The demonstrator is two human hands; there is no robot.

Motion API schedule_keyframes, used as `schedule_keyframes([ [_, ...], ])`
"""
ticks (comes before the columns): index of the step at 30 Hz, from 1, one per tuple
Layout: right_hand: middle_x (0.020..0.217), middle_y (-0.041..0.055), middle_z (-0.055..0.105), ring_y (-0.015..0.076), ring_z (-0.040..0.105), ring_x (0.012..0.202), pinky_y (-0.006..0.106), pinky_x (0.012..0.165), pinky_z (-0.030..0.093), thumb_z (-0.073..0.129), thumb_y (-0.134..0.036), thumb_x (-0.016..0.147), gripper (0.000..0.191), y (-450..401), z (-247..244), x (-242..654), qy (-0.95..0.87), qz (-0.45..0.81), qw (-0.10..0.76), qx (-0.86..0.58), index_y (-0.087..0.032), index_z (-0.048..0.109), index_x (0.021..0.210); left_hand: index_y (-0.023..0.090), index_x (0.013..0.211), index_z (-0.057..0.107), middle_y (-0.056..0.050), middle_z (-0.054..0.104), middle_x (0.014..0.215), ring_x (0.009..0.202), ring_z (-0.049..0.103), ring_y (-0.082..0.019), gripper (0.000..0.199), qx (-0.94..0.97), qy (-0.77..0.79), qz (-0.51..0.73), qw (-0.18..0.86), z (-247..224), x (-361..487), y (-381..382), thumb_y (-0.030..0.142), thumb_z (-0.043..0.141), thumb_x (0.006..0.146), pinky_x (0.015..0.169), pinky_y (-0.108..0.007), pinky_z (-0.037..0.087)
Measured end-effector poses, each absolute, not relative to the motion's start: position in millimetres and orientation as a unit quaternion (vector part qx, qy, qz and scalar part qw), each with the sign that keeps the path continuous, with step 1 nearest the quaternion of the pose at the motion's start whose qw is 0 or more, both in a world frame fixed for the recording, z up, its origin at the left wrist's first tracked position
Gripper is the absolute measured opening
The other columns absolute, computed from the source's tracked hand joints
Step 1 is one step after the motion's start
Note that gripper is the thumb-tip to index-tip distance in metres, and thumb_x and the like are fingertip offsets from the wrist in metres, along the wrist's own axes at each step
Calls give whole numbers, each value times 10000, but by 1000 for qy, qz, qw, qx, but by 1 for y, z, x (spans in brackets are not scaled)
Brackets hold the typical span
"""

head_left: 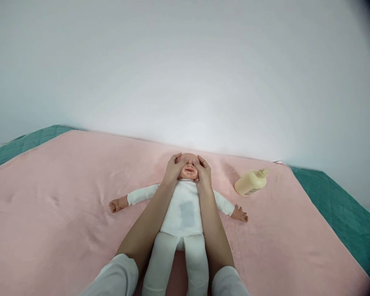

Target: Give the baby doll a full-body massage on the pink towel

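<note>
A baby doll [181, 205] with a white cloth body lies on its back, arms spread wide and legs toward me. My left hand [174, 167] cups the left side of the doll's head [190, 171], its thumb pressed by the eye. On the opposite side, my right hand [204, 170] wraps the head the same way, its thumb near the other eye. Both thumbs cover the doll's eyes, while its nose and mouth show between them. My forearms run along either side of the doll's torso, over its arms.
A pale yellow pump bottle [250, 182] lies tilted on the pink blanket [64, 197], to the right of the doll. Green quilted cloth [342, 209] shows beyond the blanket at both sides. A plain white wall [185, 74] rises behind.
</note>
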State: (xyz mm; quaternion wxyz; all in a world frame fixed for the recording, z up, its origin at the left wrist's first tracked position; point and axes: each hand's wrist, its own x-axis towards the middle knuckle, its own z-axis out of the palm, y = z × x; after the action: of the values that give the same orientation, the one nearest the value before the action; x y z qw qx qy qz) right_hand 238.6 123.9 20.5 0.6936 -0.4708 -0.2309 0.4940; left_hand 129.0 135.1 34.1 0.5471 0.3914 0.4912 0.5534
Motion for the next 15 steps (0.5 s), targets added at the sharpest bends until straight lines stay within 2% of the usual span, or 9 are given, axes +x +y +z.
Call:
schedule_keyframes([
  [9, 1066, 78, 698, 194, 663, 939, 339, 848, 559, 774, -299, 599, 545, 124, 21, 238, -227, 496, 692, -473, -157, 643, 1109, 176, 1098, 624, -124, 632, 1178, 1151, 586, -257, 432, 371, 487, 560, 558, 32, 130, 137, 270, 767, 702, 977, -357, 468],
  [15, 964, 53, 713, 179, 670, 844, 337, 800, 572, 755, -284, 605, 505, 122, 25, 238, -213, 517, 693, -454, -163, 651, 1084, 182, 1110, 601, -105, 639, 1133, 1063, 622, -225, 406, 350, 474, 562, 581, 29, 131, 138, 288, 724, 738, 930, -345, 493],
])
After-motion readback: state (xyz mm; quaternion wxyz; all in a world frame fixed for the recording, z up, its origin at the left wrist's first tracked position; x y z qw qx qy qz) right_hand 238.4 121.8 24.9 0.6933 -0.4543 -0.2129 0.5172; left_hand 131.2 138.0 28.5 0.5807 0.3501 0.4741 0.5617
